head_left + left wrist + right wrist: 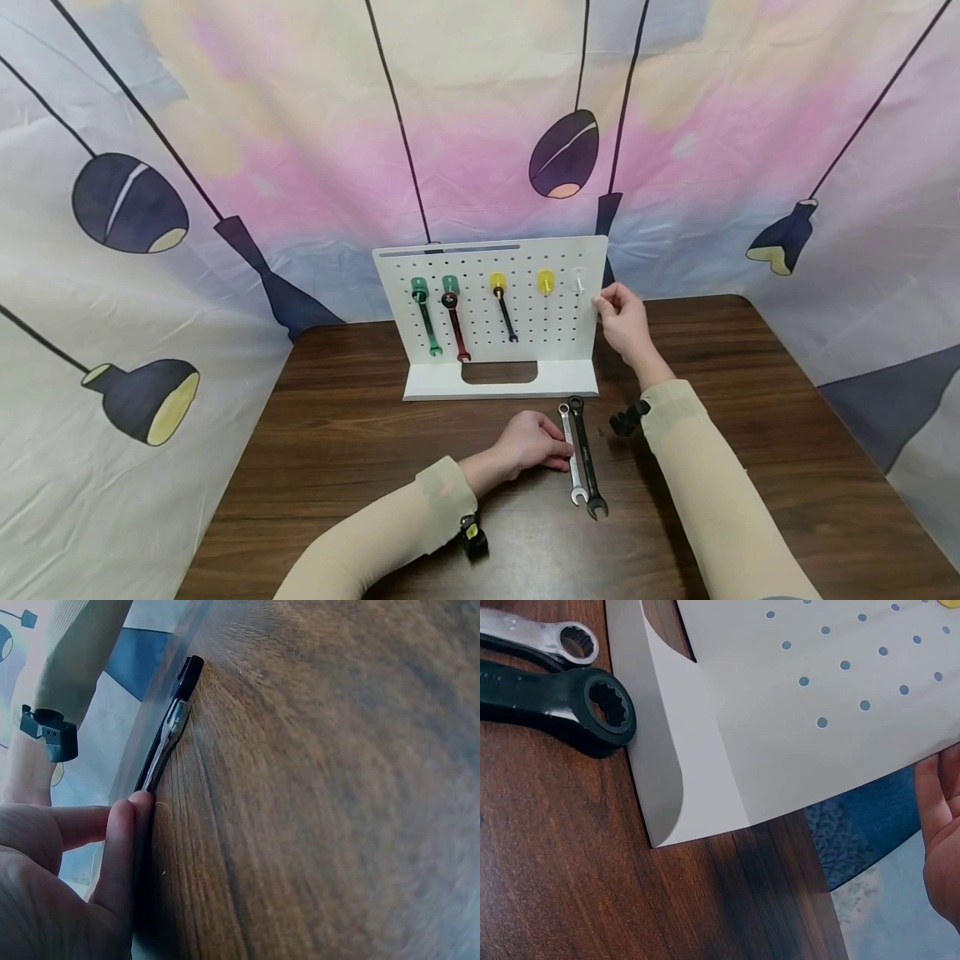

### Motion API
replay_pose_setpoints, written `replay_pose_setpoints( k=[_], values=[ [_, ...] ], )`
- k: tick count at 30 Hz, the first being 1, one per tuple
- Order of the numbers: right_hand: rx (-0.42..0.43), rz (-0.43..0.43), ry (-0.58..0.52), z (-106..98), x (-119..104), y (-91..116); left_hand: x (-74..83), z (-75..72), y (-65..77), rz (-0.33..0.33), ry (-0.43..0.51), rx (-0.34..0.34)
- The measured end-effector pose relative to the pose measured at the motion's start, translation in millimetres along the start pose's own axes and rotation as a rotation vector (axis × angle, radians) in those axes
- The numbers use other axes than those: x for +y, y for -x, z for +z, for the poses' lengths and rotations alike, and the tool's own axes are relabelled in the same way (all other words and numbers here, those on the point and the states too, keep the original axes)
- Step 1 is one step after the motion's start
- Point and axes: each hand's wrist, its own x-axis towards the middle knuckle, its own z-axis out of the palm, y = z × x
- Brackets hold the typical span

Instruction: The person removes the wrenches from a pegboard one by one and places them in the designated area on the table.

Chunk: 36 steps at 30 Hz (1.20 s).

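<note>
My left hand [532,442] pinches the shaft of a silver combination wrench [575,475] on the table, thumb and fingertips meeting at it. Right beside that wrench lies a longer black ratcheting wrench [587,457], ring end toward the board. With thumb and fingers my right hand [625,323] grips the right edge of a white pegboard [435,379], which stands upright on its folded base. From its hooks hang a green wrench [427,323], a red wrench [455,327] and a small dark wrench [506,313]. In the right wrist view both ring ends lie close to the base.
A yellow hook [546,282] and a clear hook [578,280] at the board's right carry nothing. The brown wooden table [337,467] reaches back to a printed curtain [480,150] behind the board. Small black cameras sit at both wrists.
</note>
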Motion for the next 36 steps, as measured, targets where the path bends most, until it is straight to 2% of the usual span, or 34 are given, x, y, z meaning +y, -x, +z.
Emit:
replay_pose_setpoints(
  k=[9,24,33,36],
  values=[
    [0.004,-0.017,0.007,0,-1,1,-1.9,0.4,1.0,0.015,0.012,0.004],
    [0.008,-0.013,-0.006,0,-1,1,-3.6,-8.7,-4.7,0.011,0.075,-0.046],
    [0.010,-0.011,-0.013,1,-2,2,0.1,-22.6,-6.7,0.014,0.091,-0.149],
    [0.007,-0.007,-0.011,1,-2,2,1.8,-29.6,-6.7,0.038,0.055,-0.167]
  ],
)
